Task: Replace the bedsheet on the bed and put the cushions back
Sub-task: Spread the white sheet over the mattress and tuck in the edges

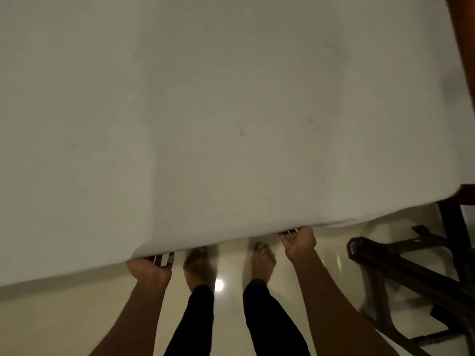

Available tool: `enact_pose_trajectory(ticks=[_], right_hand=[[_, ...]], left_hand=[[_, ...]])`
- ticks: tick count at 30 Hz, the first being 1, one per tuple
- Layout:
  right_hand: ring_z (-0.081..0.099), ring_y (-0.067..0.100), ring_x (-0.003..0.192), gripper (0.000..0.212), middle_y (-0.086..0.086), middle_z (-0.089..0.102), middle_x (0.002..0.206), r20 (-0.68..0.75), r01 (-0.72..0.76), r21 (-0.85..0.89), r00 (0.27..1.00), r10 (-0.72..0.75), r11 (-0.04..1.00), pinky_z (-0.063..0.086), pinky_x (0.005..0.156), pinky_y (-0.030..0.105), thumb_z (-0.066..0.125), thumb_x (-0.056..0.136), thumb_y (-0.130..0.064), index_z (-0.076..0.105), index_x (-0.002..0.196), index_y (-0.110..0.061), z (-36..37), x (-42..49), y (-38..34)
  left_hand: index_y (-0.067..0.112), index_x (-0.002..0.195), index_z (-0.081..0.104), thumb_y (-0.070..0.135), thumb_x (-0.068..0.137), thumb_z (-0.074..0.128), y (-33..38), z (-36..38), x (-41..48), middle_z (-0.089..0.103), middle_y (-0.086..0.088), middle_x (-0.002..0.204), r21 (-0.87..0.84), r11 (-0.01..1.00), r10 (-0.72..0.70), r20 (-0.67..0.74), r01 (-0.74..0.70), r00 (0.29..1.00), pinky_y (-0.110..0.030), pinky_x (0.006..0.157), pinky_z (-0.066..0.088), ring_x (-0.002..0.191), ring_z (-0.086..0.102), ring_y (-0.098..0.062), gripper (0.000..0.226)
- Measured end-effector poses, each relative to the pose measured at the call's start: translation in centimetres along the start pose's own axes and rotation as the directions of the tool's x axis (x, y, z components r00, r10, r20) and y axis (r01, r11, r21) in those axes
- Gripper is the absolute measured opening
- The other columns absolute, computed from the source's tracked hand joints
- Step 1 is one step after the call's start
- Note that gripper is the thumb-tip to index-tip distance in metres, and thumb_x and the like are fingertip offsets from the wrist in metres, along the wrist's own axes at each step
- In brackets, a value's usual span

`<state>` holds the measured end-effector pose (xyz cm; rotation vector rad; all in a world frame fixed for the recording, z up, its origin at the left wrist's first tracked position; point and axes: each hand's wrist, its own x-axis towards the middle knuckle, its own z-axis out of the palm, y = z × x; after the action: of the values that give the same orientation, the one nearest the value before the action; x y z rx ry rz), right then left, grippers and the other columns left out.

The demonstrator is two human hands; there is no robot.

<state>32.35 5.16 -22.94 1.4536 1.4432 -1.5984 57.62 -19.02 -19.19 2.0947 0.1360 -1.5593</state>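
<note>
Mattress (pixel 231 111): a white slab with a cloth surface that fills most of the view, from the far side down to the person's hands. I cannot tell whether a sheet lies over it.
Direction: its near edge slants from lower left up to the right and ends in a rounded corner at the right. The far and left ends run out of view, so its long axis cannot be told.
Surface: smooth, with a few faint small marks near the middle.
Left hand (pixel 150 265): palm up under the near edge, with its fingers curled up round that edge and gripping it.
Right hand (pixel 299 241): further right along the same edge, palm up and gripping the same way. The two hands are well apart.
Feet (pixel 262 258): bare, on the floor between the hands, below black trouser legs.
Floor (pixel 77 317): glossy cream tile with a bright spot of reflected light between the legs.
Wooden frame (pixel 385 260): dark, low on the right beside the right arm.
Brown wood (pixel 462 60): a strip along the mattress's right edge, far right.
</note>
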Motion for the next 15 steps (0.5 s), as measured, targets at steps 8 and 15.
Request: enact_pose_trajectory(ticks=[8,15], right_hand=[[0.056,0.034,0.131,0.052,0.016,0.055,0.143,0.073,0.084,0.107,0.993,-0.092,0.991,0.045,0.114,0.049,0.039,0.106,-0.047,0.051,0.143,-0.013,-6.8,-3.2,-13.3],[0.057,0.036,0.127,0.075,0.014,0.056,0.143,0.161,-0.002,0.276,0.986,-0.044,0.961,0.042,0.114,0.057,0.04,0.098,-0.071,0.049,0.147,-0.016,-10.2,3.0,-24.4]], left_hand=[[0.009,0.132,0.057,0.057,0.101,0.038,-14.7,3.4,-10.6,0.063,-0.016,0.13,0.211,0.96,-0.244,0.303,0.185,0.921,-0.062,0.106,0.043,0.119,0.06,-0.037,0.061],[0.004,0.144,0.047,0.073,0.093,0.047,-30.5,9.2,-18.5,0.057,-0.022,0.141,0.157,0.924,-0.382,0.406,0.348,0.83,-0.064,0.115,0.036,0.132,0.055,-0.043,0.086]])
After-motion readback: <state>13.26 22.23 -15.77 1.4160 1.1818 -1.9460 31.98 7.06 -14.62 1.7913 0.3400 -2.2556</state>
